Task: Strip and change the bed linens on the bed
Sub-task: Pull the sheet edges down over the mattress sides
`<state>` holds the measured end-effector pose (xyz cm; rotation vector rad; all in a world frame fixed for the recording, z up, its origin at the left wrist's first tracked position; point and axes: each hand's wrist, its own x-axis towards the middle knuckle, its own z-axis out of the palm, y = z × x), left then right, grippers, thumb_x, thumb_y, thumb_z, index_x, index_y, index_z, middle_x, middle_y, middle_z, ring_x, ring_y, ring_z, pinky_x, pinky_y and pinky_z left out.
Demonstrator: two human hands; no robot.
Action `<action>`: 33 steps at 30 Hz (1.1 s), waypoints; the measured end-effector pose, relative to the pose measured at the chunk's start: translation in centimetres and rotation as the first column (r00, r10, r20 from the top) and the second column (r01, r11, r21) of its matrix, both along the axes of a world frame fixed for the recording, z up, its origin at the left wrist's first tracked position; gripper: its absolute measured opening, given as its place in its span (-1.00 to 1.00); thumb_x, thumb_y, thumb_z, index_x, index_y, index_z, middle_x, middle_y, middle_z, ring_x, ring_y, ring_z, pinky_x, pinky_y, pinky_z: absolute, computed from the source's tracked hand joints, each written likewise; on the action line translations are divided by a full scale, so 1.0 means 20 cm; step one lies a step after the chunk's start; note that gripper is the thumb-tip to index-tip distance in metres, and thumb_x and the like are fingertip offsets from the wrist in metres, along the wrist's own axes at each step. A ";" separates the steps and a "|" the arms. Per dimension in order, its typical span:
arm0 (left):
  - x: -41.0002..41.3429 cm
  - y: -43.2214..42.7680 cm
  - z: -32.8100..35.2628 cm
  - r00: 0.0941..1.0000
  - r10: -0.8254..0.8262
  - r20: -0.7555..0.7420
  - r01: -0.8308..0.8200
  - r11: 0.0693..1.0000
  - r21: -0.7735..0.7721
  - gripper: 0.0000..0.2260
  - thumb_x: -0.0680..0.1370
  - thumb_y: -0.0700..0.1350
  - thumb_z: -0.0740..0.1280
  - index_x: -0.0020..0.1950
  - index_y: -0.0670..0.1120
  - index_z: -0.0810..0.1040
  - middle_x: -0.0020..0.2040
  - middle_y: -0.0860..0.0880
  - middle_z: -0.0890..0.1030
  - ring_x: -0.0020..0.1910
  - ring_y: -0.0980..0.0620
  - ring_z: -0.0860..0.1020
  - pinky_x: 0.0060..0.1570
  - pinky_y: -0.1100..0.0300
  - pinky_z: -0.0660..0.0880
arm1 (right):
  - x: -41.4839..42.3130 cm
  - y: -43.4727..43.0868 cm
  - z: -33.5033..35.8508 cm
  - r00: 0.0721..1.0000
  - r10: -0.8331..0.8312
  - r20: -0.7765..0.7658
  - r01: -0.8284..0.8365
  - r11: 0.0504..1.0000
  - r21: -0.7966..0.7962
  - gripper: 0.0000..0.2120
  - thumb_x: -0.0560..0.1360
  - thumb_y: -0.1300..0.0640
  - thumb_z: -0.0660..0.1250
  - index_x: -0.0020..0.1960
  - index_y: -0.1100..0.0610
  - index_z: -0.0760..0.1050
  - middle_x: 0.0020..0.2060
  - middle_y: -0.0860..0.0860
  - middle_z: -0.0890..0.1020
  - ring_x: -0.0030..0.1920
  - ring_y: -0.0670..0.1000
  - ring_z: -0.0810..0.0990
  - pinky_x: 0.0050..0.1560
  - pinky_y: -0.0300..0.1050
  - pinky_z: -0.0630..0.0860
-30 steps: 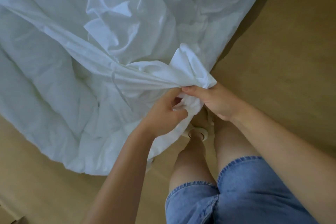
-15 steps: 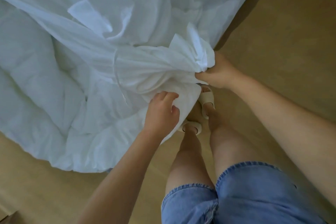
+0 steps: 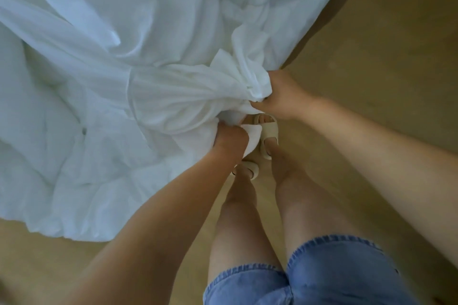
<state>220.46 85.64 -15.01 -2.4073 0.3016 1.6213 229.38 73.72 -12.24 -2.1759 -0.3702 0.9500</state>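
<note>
A large white duvet cover [image 3: 138,62] with a duvet inside spreads crumpled over the floor, filling the upper left of the head view. Its near corner is bunched into tight folds in front of my legs. My right hand [image 3: 282,95] grips the gathered corner from the right side. Just below and to the left, my left hand [image 3: 229,140] clutches a lower fold of the same bunch, fingers buried in the cloth. The two hands are a short way apart.
Tan wooden floor [image 3: 371,39] lies to the right and along the bottom left. My feet in beige sandals [image 3: 269,135] stand right at the linen's edge, partly under the bunched cloth. Blue denim shorts show at the bottom.
My left hand has gone from reaching over the cloth to gripping a lower fold. My right hand kept its hold on the corner, and the fabric gathered tighter.
</note>
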 end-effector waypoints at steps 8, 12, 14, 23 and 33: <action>-0.14 0.34 0.69 0.873 0.394 0.286 -0.066 0.677 -0.733 -0.78 0.29 -0.05 0.18 -0.33 -0.04 0.61 -0.43 0.04 0.58 -0.48 -0.03 0.53 -0.47 0.26 0.35 | -0.22 0.01 0.31 0.979 -0.063 -0.195 0.108 0.968 0.226 -0.83 0.48 0.16 0.32 -0.27 0.03 0.43 -0.41 -0.13 0.49 -0.32 -0.12 0.53 -0.29 -0.19 0.43; -0.08 0.56 0.80 0.603 0.660 0.448 -0.397 0.735 -0.550 -0.84 0.30 -0.14 0.29 -0.41 -0.21 0.51 -0.46 -0.06 0.53 -0.49 -0.07 0.46 -0.45 0.32 0.17 | -0.38 0.17 0.52 0.939 -0.211 -0.270 0.284 0.921 0.268 -0.81 0.46 -0.20 0.25 -0.22 -0.16 0.32 -0.33 -0.24 0.43 -0.23 -0.42 0.51 -0.20 -0.57 0.37; -0.06 0.61 0.81 0.485 0.693 0.533 -0.472 0.721 -0.507 -0.81 0.38 -0.17 0.34 -0.41 -0.18 0.45 -0.49 0.07 0.38 -0.50 0.15 0.28 -0.47 0.32 0.11 | -0.41 0.23 0.59 0.909 -0.312 -0.276 0.389 0.874 0.291 -0.81 0.49 0.00 0.32 -0.17 -0.22 0.32 -0.29 -0.27 0.48 -0.23 -0.51 0.46 -0.22 -0.62 0.34; -0.13 0.69 0.89 0.459 0.687 0.564 -0.285 0.715 -0.639 -0.75 0.46 -0.06 0.38 0.09 -0.11 0.58 -0.08 -0.03 0.60 -0.09 -0.03 0.52 -0.23 0.27 0.20 | -0.50 0.47 0.70 0.845 -0.518 -0.129 0.522 0.749 0.407 -0.73 0.45 0.08 0.43 -0.06 -0.23 0.40 -0.24 -0.51 0.54 -0.13 -0.47 0.51 -0.19 -0.61 0.37; -0.26 0.53 0.88 0.416 0.602 0.681 -0.067 0.767 -0.638 -0.59 0.32 -0.05 0.40 0.12 -0.19 0.59 0.03 -0.11 0.61 0.00 -0.15 0.55 -0.06 0.06 0.43 | -0.45 0.59 0.69 0.790 -0.611 -0.045 0.591 0.741 0.318 -0.77 0.46 0.21 0.36 -0.24 -0.10 0.46 -0.40 -0.23 0.58 -0.30 -0.24 0.56 -0.31 -0.37 0.48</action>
